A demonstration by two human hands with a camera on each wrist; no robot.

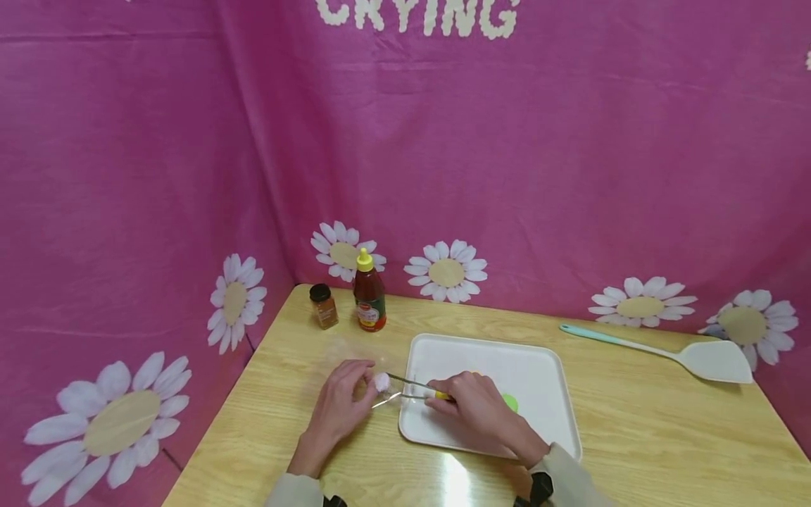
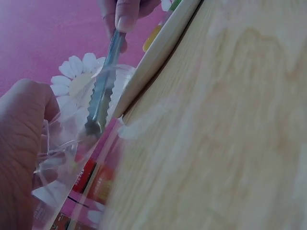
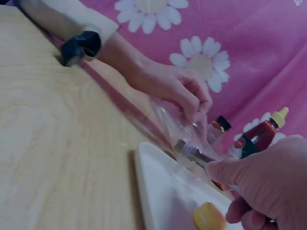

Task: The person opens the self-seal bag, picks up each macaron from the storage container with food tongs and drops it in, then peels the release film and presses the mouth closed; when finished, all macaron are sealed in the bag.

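Observation:
My right hand (image 1: 478, 405) grips metal tongs (image 2: 103, 88) with scalloped edges, their tips pointing toward my left hand (image 1: 342, 398). A clear plastic bag (image 2: 55, 153) hangs from the left hand, its edge pinched between fingers and thumb. The tong tips lie within the bag's mouth. By those tips in the head view shows a small pale round thing (image 1: 381, 382); whether the tongs hold it I cannot tell. A yellow macaron (image 3: 208, 216) sits on the white tray (image 1: 437, 429) under the right hand, and a green round piece (image 1: 510, 402) shows beside it, partly hidden.
Behind the left hand stand a red sauce bottle (image 1: 369, 299) with a yellow cap and a small spice jar (image 1: 325, 310) with a black lid. A white spatula (image 1: 712, 360) with a mint handle lies at the right back. A pink cloth with daisies (image 1: 570, 176) backs the table.

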